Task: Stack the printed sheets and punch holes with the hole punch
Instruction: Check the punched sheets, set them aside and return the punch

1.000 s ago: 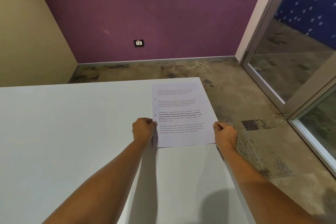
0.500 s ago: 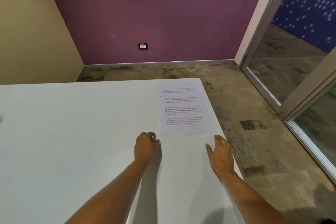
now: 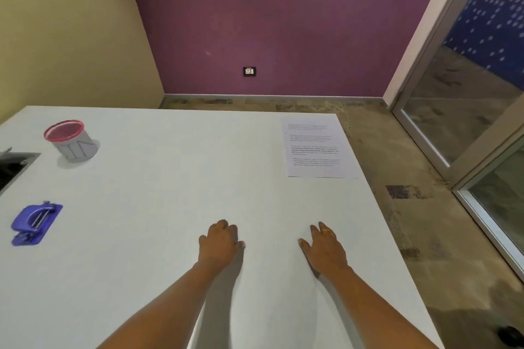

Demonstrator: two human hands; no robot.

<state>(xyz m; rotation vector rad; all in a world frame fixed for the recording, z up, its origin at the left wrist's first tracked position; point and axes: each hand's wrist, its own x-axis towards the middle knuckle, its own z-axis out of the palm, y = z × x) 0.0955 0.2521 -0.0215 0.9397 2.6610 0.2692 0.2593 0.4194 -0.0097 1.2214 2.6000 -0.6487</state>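
Printed sheets [image 3: 313, 147] seem stacked, unpunched; hole punch [image 3: 35, 222] lies untouched well left of them; left hand [image 3: 219, 244], right hand [image 3: 324, 248] empty, relaxed

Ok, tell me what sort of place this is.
Probably a small office or meeting room: a white table with a blue hole punch and printed sheets, and a glass door at right.

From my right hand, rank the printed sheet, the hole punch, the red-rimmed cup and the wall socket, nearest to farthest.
1. printed sheet, just ahead of the right hand
2. hole punch, far left, and red-rimmed cup, back left: too close to call
3. wall socket, on the far wall
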